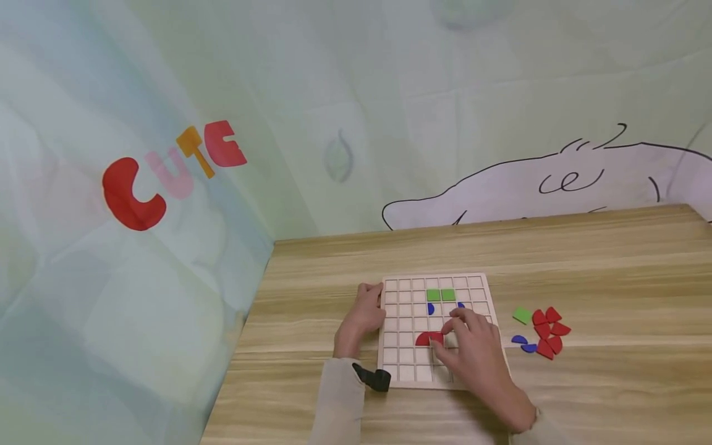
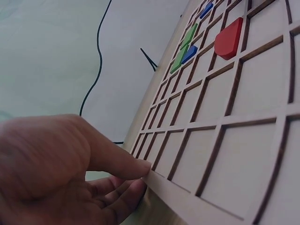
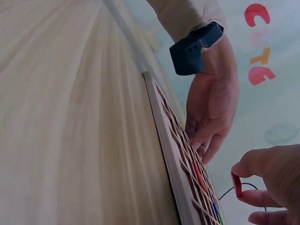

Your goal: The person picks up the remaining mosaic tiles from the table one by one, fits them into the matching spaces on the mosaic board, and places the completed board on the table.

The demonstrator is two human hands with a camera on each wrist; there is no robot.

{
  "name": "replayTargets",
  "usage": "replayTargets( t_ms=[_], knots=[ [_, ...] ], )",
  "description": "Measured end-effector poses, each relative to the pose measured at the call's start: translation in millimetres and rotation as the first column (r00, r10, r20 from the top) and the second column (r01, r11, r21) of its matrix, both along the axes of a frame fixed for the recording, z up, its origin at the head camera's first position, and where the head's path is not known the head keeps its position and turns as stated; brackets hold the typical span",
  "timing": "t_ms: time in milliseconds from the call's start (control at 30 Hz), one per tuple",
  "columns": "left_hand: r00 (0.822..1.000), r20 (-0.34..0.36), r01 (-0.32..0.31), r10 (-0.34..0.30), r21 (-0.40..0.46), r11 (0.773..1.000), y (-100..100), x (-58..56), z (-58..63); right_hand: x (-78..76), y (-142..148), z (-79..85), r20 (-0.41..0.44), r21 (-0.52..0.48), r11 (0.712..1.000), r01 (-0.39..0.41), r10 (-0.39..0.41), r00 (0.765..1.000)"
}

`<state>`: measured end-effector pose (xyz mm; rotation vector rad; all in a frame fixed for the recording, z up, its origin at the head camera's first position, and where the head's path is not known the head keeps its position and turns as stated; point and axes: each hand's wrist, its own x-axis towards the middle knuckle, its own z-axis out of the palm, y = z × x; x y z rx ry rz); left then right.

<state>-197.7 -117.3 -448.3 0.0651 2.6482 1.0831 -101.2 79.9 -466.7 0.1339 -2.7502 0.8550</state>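
A light wooden grid board [image 1: 406, 372] lies on the table. My left hand [image 1: 367, 310] holds its left edge, thumb on the rim and fingers along the side in the left wrist view. Over the lower middle cells, my right hand [image 1: 478, 349] pinches a red piece [image 3: 236, 184] between thumb and finger. Beside that piece, a red quarter-circle [image 1: 423, 339] sits in a cell. Two green squares [image 1: 433, 295] lie side by side higher up, with a blue half-circle [image 1: 431, 309] below the left one. Another blue piece [image 1: 461, 305] is partly hidden by the right hand.
Right of the board lie a loose green square [image 1: 522, 315], several red quarter-circles [image 1: 542, 331] and two blue half-circles [image 1: 519, 339]. A black strap device [image 1: 374, 376] is on the left wrist. Printed cloth [image 1: 334, 111] hangs behind the wooden table [image 1: 311, 266].
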Motion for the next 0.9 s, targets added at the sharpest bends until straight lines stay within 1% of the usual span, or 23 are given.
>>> replayTargets(
  t_ms=[300,500,700,900],
  knots=[
    [1.000,-0.008,0.020,-0.020,-0.007,1.000,-1.4,-2.2,-1.3,6.1,-17.9,-10.5,0.017,0.072,0.997,-0.035,0.034,0.999],
    [1.000,-0.001,0.019,-0.019,-0.005,1.000,-1.2,-3.1,-3.0,7.9,-24.2,-14.8,-0.031,0.100,0.994,-0.049,0.053,0.998],
    [1.000,-0.001,0.018,-0.018,-0.006,1.000,-0.9,-3.3,-2.8,9.0,-25.5,-17.8,-0.073,0.152,0.988,-0.036,0.048,0.996],
    [1.000,0.000,0.024,-0.024,-0.014,1.000,-1.8,-3.3,-3.4,9.5,-25.4,-17.4,-0.075,0.196,0.980,-0.026,0.041,0.996]
  ],
)
